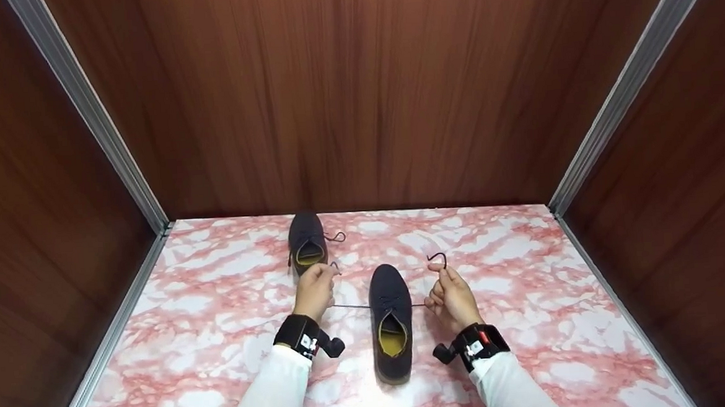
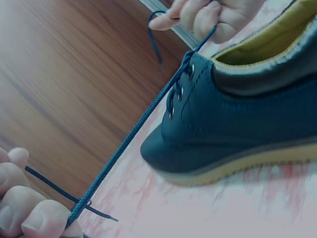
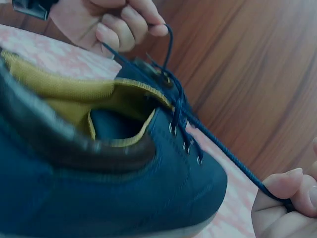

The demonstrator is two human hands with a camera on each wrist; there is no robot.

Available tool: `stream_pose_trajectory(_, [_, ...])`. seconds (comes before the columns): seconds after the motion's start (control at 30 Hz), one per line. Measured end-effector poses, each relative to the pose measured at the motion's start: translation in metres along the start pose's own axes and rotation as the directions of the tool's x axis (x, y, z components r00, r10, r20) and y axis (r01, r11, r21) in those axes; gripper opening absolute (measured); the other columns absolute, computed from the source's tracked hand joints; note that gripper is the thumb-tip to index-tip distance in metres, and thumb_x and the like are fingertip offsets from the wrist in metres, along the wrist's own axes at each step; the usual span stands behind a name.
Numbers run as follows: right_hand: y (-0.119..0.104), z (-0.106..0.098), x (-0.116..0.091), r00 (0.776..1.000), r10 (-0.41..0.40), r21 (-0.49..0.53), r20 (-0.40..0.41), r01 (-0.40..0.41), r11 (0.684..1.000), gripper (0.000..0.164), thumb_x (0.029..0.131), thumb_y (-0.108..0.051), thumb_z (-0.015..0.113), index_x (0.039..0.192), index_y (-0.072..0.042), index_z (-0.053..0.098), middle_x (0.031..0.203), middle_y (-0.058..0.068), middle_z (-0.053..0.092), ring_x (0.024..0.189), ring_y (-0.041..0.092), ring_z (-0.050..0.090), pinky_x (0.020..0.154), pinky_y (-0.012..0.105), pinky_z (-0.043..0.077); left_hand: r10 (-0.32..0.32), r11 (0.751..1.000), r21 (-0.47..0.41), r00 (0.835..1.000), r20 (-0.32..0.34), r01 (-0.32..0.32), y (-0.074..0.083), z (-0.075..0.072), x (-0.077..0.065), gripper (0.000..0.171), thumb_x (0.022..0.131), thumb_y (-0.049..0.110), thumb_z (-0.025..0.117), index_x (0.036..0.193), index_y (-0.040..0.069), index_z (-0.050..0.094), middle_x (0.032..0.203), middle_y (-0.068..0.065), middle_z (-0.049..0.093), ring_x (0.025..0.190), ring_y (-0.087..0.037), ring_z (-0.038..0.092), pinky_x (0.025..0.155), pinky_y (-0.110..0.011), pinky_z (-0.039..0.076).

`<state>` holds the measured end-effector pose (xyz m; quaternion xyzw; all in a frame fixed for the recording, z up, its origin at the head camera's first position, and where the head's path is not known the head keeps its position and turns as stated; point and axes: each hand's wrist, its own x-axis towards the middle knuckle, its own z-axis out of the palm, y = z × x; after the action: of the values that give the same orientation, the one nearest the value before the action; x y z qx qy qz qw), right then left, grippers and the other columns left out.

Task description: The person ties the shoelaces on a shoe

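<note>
A dark blue lace-up shoe [image 1: 389,281] with yellow lining stands between the hands, toe pointing away. Its shoelace [image 1: 352,306] is drawn taut out to both sides, crossed over the tongue in the wrist views. To the left, the left hand [image 1: 313,291] grips one lace end with curled fingers, and the loose tip sticks out past them. On the other side the right hand [image 1: 454,299] holds the other end, a short loop of lace curving above its fingertips. In the left wrist view the lace [image 2: 131,134] runs straight from the eyelets to the left hand [image 2: 34,213].
A second matching shoe [image 1: 305,228] stands farther back, left of centre, partly behind the left hand, its laces loose at the sides. Pink-and-white marbled tabletop [image 1: 531,343] lies beneath. Brown wood panels [image 1: 357,104] enclose the back and both sides, with metal corner posts [image 1: 94,118].
</note>
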<state>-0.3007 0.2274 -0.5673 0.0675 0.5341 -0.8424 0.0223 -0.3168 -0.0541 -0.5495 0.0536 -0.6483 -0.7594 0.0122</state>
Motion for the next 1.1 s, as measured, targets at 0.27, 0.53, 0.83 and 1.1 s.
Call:
stream_pose_trajectory(0.27, [0.011,-0.009,0.0,0.998,0.044,-0.025,-0.036,-0.045,0.999,0.035,0.116,-0.025,0.032,0.138,-0.005,0.05,0.058,-0.01,0.026,0.049,0.005,0.029,0.055,0.021,0.039,0.089,0.95,0.307,0.994,-0.066,-0.065,-0.007,-0.015,0.002,0.021,0.097,0.014,0.062,0.098,-0.006,0.067,0.064,0.006,0.047,0.043,-0.006,0.042,0.044,-0.021,0.037])
stream_pose_trajectory(0.53, [0.011,-0.019,0.003,0.997,0.066,-0.082,-0.027,-0.068,0.994,0.04,0.116,-0.026,0.031,0.144,-0.003,0.046,0.058,-0.009,0.027,0.05,0.007,0.03,0.053,0.022,0.04,0.064,0.944,0.327,0.997,-0.051,-0.044,-0.012,-0.022,0.0,0.017,0.099,0.014,0.063,0.091,-0.001,0.064,0.064,0.006,0.044,0.047,-0.008,0.042,0.045,-0.022,0.037])
stream_pose_trajectory(0.83, [0.007,-0.019,-0.001,0.996,0.092,-0.143,-0.017,-0.093,0.985,0.039,0.115,-0.022,0.031,0.144,-0.002,0.048,0.056,-0.008,0.027,0.051,0.01,0.031,0.056,0.025,0.04,0.02,0.95,0.311,1.0,0.004,-0.02,-0.01,-0.02,-0.001,0.019,0.1,0.014,0.061,0.097,-0.005,0.065,0.067,0.005,0.046,0.047,-0.007,0.039,0.044,-0.02,0.036])
stream_pose_trajectory(1.1, [-0.005,-0.016,-0.001,0.996,0.089,-0.297,-0.007,-0.087,0.951,0.045,0.115,-0.021,0.031,0.148,0.005,0.047,0.058,-0.007,0.031,0.054,0.01,0.04,0.061,0.026,0.047,0.069,0.946,0.314,0.996,0.06,-0.084,0.005,-0.007,0.0,0.019,0.101,0.016,0.06,0.092,0.0,0.067,0.065,0.006,0.047,0.05,-0.007,0.04,0.047,-0.02,0.036])
